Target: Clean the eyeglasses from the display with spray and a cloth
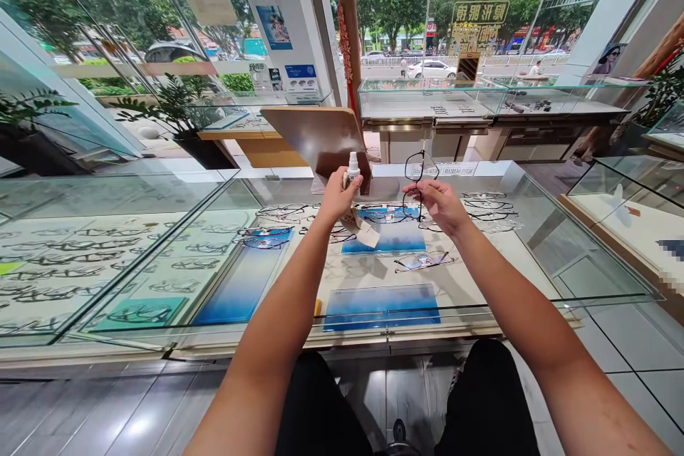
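Note:
My left hand is closed around a small white spray bottle, held upright above the glass display case. A pale cloth hangs beneath that hand. To its right, my right hand pinches a pair of dark-rimmed glasses, with one lens above the fingers and the other beside them. The two hands are apart. Below them, a pair of glasses and blue sheets show through the case's glass.
More glasses lie in rows in the case, to both sides of my hands. A brown board leans behind my left hand. Another glass case stands at the right. Potted plants are at the back left.

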### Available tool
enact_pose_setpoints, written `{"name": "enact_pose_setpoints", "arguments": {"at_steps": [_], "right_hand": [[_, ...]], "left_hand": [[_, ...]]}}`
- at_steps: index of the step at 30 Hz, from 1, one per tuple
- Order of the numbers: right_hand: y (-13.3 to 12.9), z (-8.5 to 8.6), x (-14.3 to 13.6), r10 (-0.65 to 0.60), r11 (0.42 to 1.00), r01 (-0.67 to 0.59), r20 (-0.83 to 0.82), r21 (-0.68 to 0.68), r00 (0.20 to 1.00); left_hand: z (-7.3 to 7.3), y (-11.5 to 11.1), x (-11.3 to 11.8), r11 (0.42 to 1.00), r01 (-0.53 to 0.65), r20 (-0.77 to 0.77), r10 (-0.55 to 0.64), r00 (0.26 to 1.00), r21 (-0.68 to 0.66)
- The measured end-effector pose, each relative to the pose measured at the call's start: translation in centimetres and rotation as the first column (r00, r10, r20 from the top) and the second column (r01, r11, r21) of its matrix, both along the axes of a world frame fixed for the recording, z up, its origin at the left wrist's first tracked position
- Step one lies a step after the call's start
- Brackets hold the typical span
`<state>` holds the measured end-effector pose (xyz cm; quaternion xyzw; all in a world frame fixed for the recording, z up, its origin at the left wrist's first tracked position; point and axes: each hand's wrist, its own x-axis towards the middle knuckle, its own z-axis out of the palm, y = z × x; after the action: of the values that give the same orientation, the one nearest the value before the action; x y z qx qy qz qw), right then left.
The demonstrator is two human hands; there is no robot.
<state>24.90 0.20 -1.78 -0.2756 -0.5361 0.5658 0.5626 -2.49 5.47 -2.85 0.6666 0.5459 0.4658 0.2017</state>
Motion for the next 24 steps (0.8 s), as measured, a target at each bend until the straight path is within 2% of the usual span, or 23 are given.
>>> {"name": "enact_pose_setpoints", "arguments": {"at_steps": [4,11,17,24], "right_hand": [[0.0,-0.2,0.0,0.016,1.0,-0.016,-0.004,0.005,1.0],[0.0,-0.2,0.0,0.005,1.0,-0.006,0.033,0.019,0.999],[-0.1,-0.1,-0.1,0.016,1.0,-0.017,0.035,0.024,0.999],[-0.1,0.0,-0.2,0.015,0.999,-0.016,0.044,0.03,0.999]], "left_hand": [[-1.0,0.5,-0.3,0.995,-0.096,-0.148,0.094,0.985,-0.008],[-2.4,1.6,0.5,0.968,-0.239,-0.262,0.21,0.942,-0.082],[-3.0,2.2,1.2,0.938,-0.318,-0.367,0.249,0.896,-0.141],[-3.1,2.3,1.4,0.931,-0.334,-0.42,0.248,0.873,-0.144]]}}
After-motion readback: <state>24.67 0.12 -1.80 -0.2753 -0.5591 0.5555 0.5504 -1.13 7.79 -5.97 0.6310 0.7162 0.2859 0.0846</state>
